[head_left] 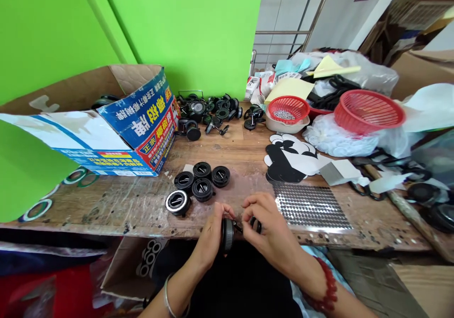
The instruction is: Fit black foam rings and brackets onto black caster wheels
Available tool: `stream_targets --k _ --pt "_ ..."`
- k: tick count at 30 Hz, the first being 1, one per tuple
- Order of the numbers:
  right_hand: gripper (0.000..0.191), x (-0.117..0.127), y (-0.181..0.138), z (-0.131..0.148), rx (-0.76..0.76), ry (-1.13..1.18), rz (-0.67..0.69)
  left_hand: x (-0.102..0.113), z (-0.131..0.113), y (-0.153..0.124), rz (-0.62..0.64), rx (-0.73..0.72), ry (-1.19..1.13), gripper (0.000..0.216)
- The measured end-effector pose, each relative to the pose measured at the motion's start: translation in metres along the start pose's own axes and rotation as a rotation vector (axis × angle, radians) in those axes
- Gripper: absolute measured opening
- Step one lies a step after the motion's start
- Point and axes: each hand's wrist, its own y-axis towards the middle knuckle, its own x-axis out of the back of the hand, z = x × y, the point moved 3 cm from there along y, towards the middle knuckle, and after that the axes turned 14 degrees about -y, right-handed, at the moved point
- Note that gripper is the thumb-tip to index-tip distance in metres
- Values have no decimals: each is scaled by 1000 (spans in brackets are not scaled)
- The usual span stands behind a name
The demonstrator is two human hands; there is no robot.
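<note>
Just over the table's front edge, my left hand [212, 233] grips a black round part with a ribbed rim [228, 235], held on its side. My right hand [264, 226] is closed around the small black end [255, 224] of the same piece, or of a part joined to it; the fingers partly hide it. Beyond my left hand, several black round discs [203, 189] lie grouped on the wood. One of them has a white ring [177, 201] on top. To the right of my right hand lies a sheet of shiny silver dots [312, 205].
A blue and white carton [117, 138] stands at the left, beside a pile of black parts [209, 110]. Red baskets [369, 110], black and white cut pieces [289, 159] and plastic bags fill the right. A wooden-handled tool [407, 209] lies near the right edge.
</note>
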Motion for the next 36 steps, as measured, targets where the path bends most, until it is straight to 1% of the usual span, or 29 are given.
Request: stream_targets --k 2,6,11,13,15,17,20,23,24,26,28,30,32,34,36 --pt "21 -8 0 5 -3 1 -4 -2 -2 -2 -10 -41 42 61" --pt "23 -17 -2 3 -11 -37 13 -5 -6 -4 -20 -73 87 59" --pt "21 -16 -3 4 -3 -59 66 -3 -2 -3 -23 -44 81 61" --pt "19 -14 -3 4 1 -78 66 -2 0 -2 -9 -16 67 60" --pt "18 -11 -4 6 44 -108 50 -3 1 -1 3 12 51 61" --pt "19 -9 -9 10 124 -152 21 -3 2 -1 4 38 22 63" --pt "34 -9 -22 18 245 -248 33 -5 2 0 -13 64 -21 65" --pt "47 -9 -36 19 262 -314 101 -7 1 1 -8 69 -3 65" --pt "47 -7 -39 15 245 -299 121 -8 0 1 0 69 12 65" --pt "39 -1 -40 -2 172 -221 107 -9 -1 2 8 72 29 65" --pt "23 8 -37 -31 37 -192 17 -9 -3 4 -9 68 11 66" --pt "15 15 -34 -67 -133 -310 -85 -9 -5 6 -34 58 -28 66" --pt "16 14 -31 -98 -249 -474 -88 -8 -7 8 -54 45 -57 65" --pt "18 9 -29 -119 -293 -578 -43 -8 -9 9 -60 39 -62 65" --pt "19 2 -26 -128 -293 -619 -6 -9 -10 9 -65 34 -64 65"
